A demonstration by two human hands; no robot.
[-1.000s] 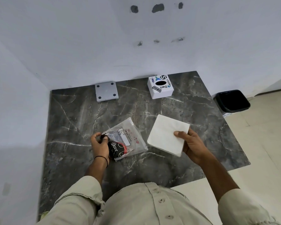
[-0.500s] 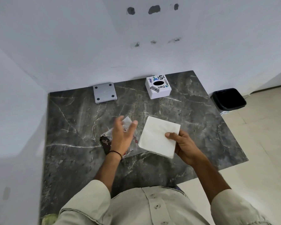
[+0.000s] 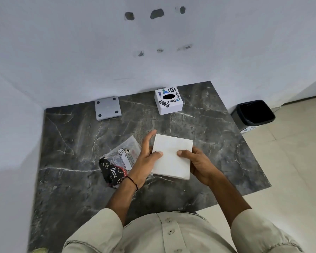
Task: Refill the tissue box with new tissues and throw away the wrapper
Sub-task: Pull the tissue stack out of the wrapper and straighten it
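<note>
A white stack of tissues (image 3: 171,156) is held above the dark marble table (image 3: 71,143) between both hands. My left hand (image 3: 144,157) grips its left edge, thumb on top. On the stack's right side sits my right hand (image 3: 197,163), thumb also on top. The empty clear and black plastic wrapper (image 3: 119,161) lies flat on the table just left of my left hand, free of both hands. A white tissue box (image 3: 169,101) with stickers and a dark oval slot stands at the table's far edge by the wall.
A grey square plate (image 3: 108,108) with four holes lies at the back left of the table. On the tiled floor to the right of the table stands a black bin (image 3: 254,115). White walls close off the back and the left.
My left hand let go of the wrapper, lifted across to the right and took hold of the tissue stack's left edge. The wrapper stays on the table.
</note>
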